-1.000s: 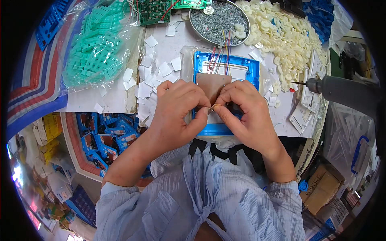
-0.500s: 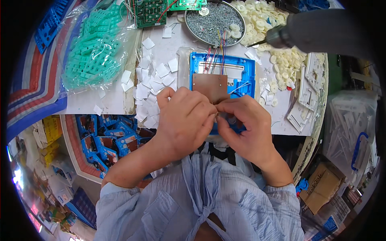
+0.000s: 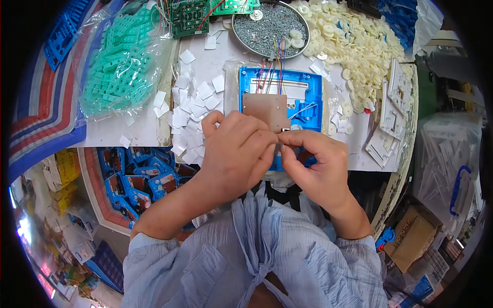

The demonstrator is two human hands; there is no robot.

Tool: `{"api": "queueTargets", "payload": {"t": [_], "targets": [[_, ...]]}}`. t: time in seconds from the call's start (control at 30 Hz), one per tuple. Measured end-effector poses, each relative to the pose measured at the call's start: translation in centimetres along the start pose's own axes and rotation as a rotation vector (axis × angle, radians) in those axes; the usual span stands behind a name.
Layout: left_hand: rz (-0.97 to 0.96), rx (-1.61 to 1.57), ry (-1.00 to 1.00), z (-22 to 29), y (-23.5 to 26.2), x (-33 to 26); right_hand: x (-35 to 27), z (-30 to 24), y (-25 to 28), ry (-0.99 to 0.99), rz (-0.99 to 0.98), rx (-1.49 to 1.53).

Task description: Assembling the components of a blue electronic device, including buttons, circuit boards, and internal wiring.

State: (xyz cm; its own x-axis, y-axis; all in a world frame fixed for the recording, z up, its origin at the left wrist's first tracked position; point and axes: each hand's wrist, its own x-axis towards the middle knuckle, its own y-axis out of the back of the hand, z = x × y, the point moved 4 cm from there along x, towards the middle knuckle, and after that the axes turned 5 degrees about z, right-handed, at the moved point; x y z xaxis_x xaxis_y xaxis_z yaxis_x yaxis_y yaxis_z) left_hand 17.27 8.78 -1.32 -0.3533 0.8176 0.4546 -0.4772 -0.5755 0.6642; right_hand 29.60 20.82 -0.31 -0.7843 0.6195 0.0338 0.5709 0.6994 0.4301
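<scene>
A blue plastic housing [image 3: 317, 100] lies at the table's near edge. A brown circuit board [image 3: 264, 110] rests over its middle, and thin coloured wires [image 3: 282, 61] run from the housing toward the metal dish. My left hand [image 3: 233, 154] is closed at the board's near edge, its fingertips bunched together. Beside it, my right hand [image 3: 323, 161] pinches with thumb and forefinger close to the board's near right corner. Both sets of fingertips almost meet. Whatever they hold is too small or too hidden to make out.
A round dish [image 3: 269, 31] of small screws stands behind the housing. Cream plastic discs [image 3: 354, 46] are heaped at the right, near white plastic frames [image 3: 391, 113]. White paper squares [image 3: 192, 108] and a bag of green parts [image 3: 118, 66] lie left. Below, a bin holds blue assemblies [image 3: 138, 179].
The dark power screwdriver has swung away from above the cream discs at the upper right. My right fingers have shifted slightly at the board's edge; my left hand stays nearly still.
</scene>
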Motion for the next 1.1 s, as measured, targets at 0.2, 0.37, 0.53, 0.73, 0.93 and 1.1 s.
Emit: {"api": "queueTargets", "payload": {"t": [0.2,0.37,0.53,0.73,0.93,1.1], "targets": [[-0.064,-0.08,0.056,-0.1,0.3,0.2,0.0,1.1,0.2,-0.098,-0.031,0.121],[-0.035,-0.086,0.067,-0.1,-0.1,0.2,0.0,1.3,0.2,-0.123,-0.021,0.145],[-0.055,-0.065,0.078,-0.1,0.0,0.2,-0.2,1.9,0.0,-0.143,-0.013,0.189],[-0.126,-0.111,0.139,-0.3,0.1,0.2,-0.1,1.8,0.0,-0.081,-0.045,0.184],[-0.194,-0.101,0.162,-1.0,1.1,0.7,0.0,1.7,0.3,-0.108,-0.094,0.167],[-0.158,-0.388,0.256,-1.1,0.9,0.5,-0.1,1.6,0.1,-0.103,-0.084,0.139]]}}
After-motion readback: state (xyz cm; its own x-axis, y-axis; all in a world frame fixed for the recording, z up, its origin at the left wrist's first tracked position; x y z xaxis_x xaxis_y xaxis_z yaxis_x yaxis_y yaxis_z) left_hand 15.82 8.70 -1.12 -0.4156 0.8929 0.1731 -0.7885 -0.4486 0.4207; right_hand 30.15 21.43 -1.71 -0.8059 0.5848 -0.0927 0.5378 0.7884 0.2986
